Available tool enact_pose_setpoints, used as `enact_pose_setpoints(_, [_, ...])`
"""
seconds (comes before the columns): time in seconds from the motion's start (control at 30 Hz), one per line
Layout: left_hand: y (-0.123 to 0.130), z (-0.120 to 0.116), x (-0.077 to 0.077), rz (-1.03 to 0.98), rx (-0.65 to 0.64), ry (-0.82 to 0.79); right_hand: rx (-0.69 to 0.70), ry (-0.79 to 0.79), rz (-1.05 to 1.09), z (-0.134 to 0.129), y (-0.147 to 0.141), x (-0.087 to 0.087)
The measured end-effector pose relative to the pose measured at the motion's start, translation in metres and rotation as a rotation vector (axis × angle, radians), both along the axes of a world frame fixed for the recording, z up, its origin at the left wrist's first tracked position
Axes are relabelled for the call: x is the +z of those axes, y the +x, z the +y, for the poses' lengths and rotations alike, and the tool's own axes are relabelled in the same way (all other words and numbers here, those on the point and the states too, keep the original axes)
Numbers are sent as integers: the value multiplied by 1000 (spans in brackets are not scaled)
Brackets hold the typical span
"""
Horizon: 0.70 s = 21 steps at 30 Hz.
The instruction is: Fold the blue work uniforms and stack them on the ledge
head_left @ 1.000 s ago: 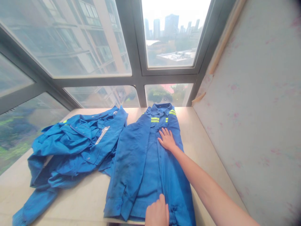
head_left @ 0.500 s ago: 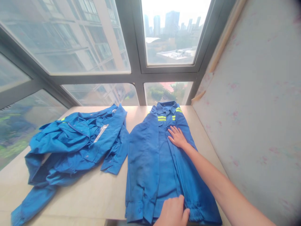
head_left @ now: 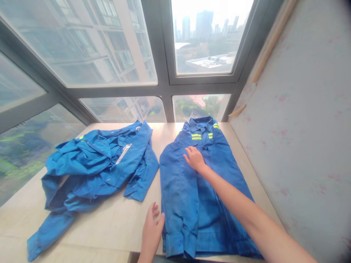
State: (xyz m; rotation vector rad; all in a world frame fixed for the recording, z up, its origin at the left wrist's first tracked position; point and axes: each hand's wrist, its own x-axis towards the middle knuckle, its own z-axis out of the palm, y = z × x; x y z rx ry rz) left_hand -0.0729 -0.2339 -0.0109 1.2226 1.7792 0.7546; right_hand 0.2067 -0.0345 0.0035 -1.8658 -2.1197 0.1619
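reflective-striped work jacket, probably light and limp; best held by far collar, near hem; right hand resting unclenched upon it; left hand loose, empty.

Place: looks like a room in a home, high up
Wall: papered, pale with a pink floral pattern, right of the counter
Window frame: grey, large-paned, along the counter's far edge
Apartment block: outside, beyond the counter's left
Towers: hazy, far beyond the counter
Trees: below the counter
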Motion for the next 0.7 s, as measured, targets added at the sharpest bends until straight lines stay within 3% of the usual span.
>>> enact_pose_setpoints(0.07, [2,0,0,-148,1,-115,26,-38,39,11,-58,12])
enact_pose_setpoints(0.13, [7,-1,1,-198,-19,-143,-34,-119,53,21,-109,18])
enact_pose_setpoints(0.23, [11,-5,3,-211,-115,-162,-159,-248,-2,32,-159,18])
enact_pose_setpoints(0.33, [12,-11,4,-142,-225,-195,-207,-323,-102,41,-177,13])
enact_pose_setpoints(0.53, [22,-20,10,260,-312,-218,-204,-357,-153,44,-191,11])
enact_pose_setpoints(0.7, [39,-24,18,302,-394,-153,-190,-361,-149,40,-205,8])
